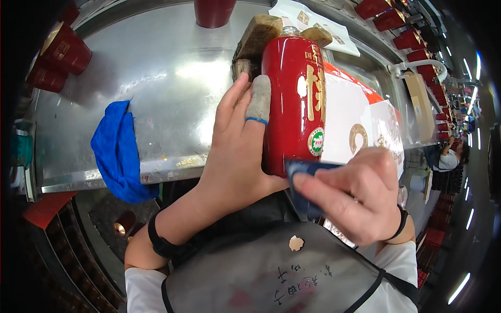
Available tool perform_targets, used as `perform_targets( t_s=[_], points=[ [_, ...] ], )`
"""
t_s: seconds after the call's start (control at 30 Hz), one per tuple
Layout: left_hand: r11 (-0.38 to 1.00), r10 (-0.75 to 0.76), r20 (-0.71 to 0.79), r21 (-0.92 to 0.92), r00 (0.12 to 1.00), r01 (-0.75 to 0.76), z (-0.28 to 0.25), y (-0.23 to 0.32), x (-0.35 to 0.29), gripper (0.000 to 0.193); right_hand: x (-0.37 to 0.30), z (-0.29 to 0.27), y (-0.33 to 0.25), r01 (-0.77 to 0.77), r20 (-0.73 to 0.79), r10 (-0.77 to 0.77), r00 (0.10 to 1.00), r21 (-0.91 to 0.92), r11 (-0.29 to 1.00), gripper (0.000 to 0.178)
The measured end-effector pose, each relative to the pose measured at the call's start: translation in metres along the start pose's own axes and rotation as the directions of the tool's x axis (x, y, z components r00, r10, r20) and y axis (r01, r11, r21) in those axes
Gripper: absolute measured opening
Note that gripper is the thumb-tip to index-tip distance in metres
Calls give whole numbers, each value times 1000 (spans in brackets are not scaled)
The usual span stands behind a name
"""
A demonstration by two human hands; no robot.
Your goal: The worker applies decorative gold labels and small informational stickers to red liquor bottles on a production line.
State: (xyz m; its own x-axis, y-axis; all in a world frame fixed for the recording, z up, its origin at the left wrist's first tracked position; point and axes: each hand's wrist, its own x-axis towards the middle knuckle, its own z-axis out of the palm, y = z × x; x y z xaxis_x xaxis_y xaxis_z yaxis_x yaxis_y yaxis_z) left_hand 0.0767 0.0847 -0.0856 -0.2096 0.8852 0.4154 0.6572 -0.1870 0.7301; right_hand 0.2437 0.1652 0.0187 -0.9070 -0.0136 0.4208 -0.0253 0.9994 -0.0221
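A: Lying lengthwise at the near edge of the steel table (156, 78), neck pointing far: a glossy red ceramic bottle (292, 99), gold raised characters running along its body, a small round green-and-white seal sitting near its base. Catching a bright streak of light along the glaze.

B: Left hand (235, 151)?

A: Pressing flat against the bottle's left flank, fingers spread and extended, bracing rather than wrapping. Wearing a grey fabric cot with a blue band on one finger (259, 99).

B: Right hand (355, 195)?

A: Pinching a small dark blue card (302, 172) between thumb and fingers, holding its edge against the bottle's near end, just below the seal.

B: Surroundings?

A: Resting against wooden blocks (258, 34) at the far end. Leaning just right of the bottle: a white-and-red gift box (355, 120) with gold print. Hanging over the table's near edge, left: a blue cloth (117, 151). Standing far left and far right: more red containers (65, 49).
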Motion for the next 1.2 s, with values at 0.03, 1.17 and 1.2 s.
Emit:
perform_targets(
  t_s=[0.03, 1.17, 1.2],
  points=[
    [1000, 8, -4, 13, 1000, -8, -1, 2, 3, 88, -1, -1, -1, -52, 74, 50, 996, 22, 998, 44],
    [984, -48, 207, -160, 977, 82, -2, -17, 6, 125, 45, 13, 138, -267, 54, 279, 959, 506, 820, 16],
    [989, -27, 208, -139, 978, 57, -2, -18, 5, 126, 41, 17, 134, -302, 147, 270, 952, 607, 735, 15]
  ],
)
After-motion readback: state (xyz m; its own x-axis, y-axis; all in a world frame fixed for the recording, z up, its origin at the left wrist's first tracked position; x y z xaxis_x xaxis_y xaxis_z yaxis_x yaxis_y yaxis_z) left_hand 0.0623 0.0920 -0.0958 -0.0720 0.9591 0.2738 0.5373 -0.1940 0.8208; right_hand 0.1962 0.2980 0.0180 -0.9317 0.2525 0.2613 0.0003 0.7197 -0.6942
